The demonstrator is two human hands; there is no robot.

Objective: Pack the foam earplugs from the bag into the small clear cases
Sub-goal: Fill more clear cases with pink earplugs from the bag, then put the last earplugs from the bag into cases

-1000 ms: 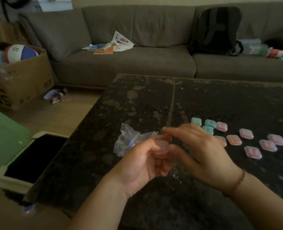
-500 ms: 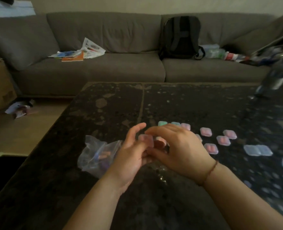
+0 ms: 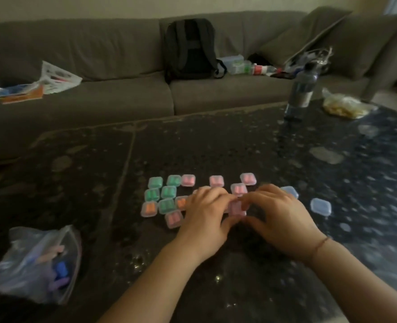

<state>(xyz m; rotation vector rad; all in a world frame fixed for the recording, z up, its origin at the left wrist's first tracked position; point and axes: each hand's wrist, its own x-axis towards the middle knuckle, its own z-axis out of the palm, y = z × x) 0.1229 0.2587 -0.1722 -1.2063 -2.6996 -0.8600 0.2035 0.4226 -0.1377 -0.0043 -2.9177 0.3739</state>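
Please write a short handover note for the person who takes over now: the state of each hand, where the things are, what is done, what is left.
Left hand and right hand: together they hold one small clear case with pink earplugs low over the dark speckled stone table.
Clear plastic bag of loose foam earplugs: near left on the table.
Done: a cluster of filled cases, green, orange and pink, lies beyond the hands.
Left: two bluish cases at right, contents unclear; earplugs remain in the bag.
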